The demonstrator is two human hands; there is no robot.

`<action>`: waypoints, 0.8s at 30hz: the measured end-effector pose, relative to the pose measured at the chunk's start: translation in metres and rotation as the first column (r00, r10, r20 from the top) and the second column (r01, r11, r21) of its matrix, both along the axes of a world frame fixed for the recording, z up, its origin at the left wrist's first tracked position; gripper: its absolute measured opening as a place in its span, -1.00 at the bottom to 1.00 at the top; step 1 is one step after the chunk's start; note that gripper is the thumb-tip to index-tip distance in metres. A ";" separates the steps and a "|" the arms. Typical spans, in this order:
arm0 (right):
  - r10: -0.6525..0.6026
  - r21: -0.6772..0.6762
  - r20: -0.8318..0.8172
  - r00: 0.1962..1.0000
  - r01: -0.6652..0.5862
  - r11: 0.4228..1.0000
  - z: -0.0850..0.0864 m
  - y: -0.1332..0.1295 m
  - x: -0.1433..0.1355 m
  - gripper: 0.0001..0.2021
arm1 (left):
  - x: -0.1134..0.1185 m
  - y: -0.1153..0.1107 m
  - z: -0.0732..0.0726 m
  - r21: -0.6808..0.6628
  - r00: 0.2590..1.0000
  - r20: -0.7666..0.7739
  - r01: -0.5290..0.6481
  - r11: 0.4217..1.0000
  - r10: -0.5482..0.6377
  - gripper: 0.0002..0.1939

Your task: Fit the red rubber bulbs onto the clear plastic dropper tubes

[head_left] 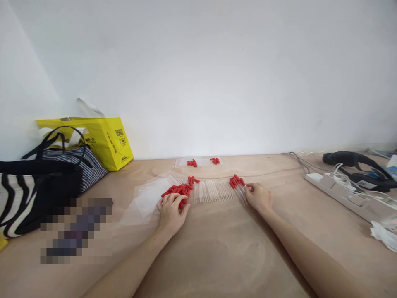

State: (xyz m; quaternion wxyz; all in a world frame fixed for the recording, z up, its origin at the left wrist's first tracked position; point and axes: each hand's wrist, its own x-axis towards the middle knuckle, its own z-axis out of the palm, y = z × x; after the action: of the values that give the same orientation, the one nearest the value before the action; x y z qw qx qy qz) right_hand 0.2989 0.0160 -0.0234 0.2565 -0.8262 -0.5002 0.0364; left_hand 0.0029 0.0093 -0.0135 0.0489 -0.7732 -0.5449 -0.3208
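Observation:
My left hand (171,211) rests on a pile of red rubber bulbs (182,189), its fingers bent over the near side; whether it grips one is too small to tell. A row of thin clear tubes (212,190) lies side by side between my hands. To the right of the row, several tubes with red bulbs on their ends (237,182) lie slanted. My right hand (259,197) is beside them, fingers curled in at the tubes' right edge; what its fingertips hold is hidden. Clear plastic bags (145,200) lie flat left of the pile.
Further back, a clear bag (203,161) holds more red bulbs and tubes. A yellow bag (116,142), a striped bag (89,165) and a black bag (58,186) stand at the left. On the right are a white power strip (338,200) with cables and a black device (356,159).

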 end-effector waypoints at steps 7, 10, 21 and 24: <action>0.214 0.076 0.222 0.951 -0.236 0.969 0.000 -0.002 -0.039 -0.76 | -0.001 0.009 0.002 0.024 0.993 -0.042 -0.111 0.993 0.112 -0.87; 0.219 0.005 0.252 0.943 -0.228 0.974 0.001 0.005 -0.049 -0.76 | -0.001 0.012 0.002 0.040 0.989 -0.079 -0.123 0.992 0.126 -0.84; 0.179 -0.212 0.213 0.960 -0.134 0.968 0.015 0.028 -0.053 -0.75 | -0.007 0.011 0.005 0.131 0.959 -0.235 -0.130 0.983 0.158 -0.79; 0.173 -0.220 0.184 0.968 -0.131 0.967 0.014 0.033 -0.053 -0.70 | -0.006 0.009 0.008 0.153 0.948 -0.287 -0.093 0.984 0.134 -0.79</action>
State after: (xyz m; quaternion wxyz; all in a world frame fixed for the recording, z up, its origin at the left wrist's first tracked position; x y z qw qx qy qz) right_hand 0.2460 0.0492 -0.0094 0.1139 -0.8068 -0.5793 0.0239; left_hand -0.0034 0.0184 -0.0058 0.2014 -0.7746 -0.5517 -0.2346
